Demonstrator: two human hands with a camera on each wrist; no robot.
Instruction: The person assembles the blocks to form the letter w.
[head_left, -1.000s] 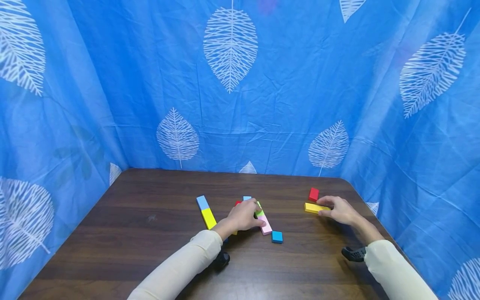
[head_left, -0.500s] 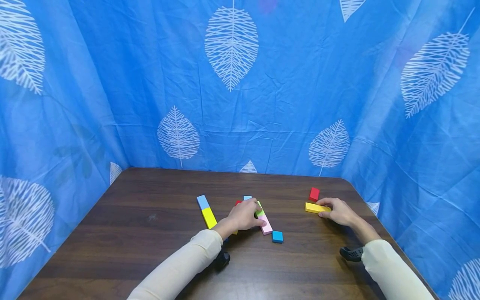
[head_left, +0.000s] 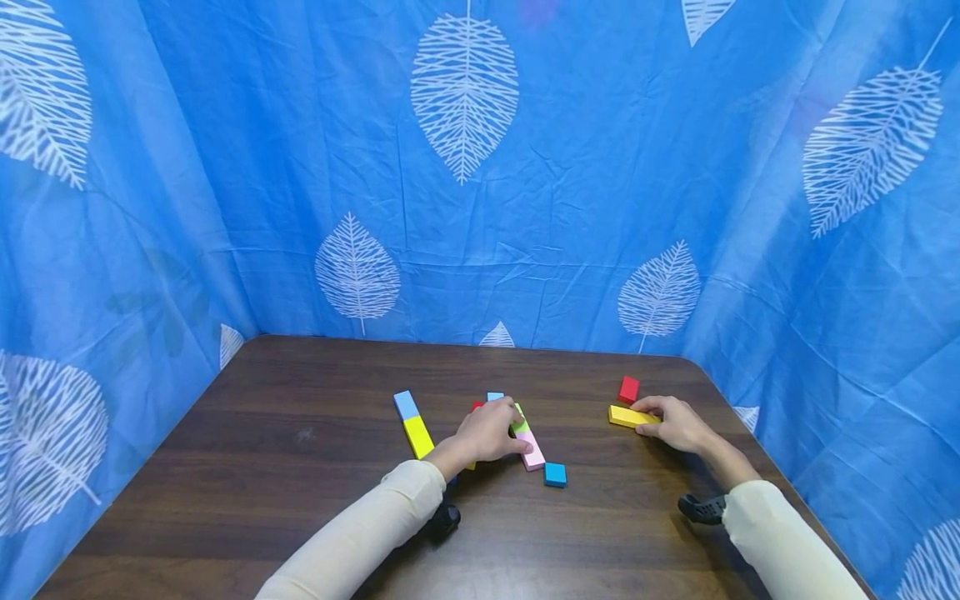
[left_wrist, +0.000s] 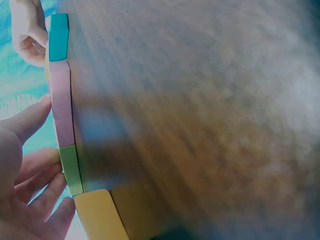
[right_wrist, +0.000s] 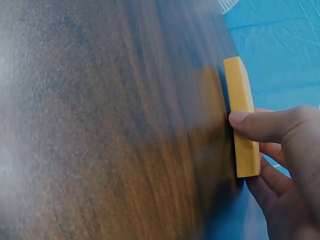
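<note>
My right hand [head_left: 648, 419] pinches the near end of a long yellow block [head_left: 624, 415] lying on the dark wooden table [head_left: 300, 467]. In the right wrist view the thumb [right_wrist: 260, 125] lies on one side of the yellow block [right_wrist: 239, 95] and the fingers on the other. My left hand [head_left: 516, 427] rests on a row of blocks at the table's middle. Its thumb [left_wrist: 30, 119] touches the pink block [left_wrist: 62, 107] and its fingers [left_wrist: 42, 187] touch the green block [left_wrist: 71, 170]. A teal block [left_wrist: 59, 37] ends that row.
A small red block [head_left: 628, 389] lies just behind the long yellow one. A light blue block [head_left: 406, 405] and a yellow block [head_left: 417, 436] lie in line to the left. A small blue block [head_left: 555, 474] sits by the pink block [head_left: 532, 452]. Blue curtains enclose the table.
My right hand and the long yellow block have shifted very slightly to the left. The left hand and the middle blocks stay as they were.
</note>
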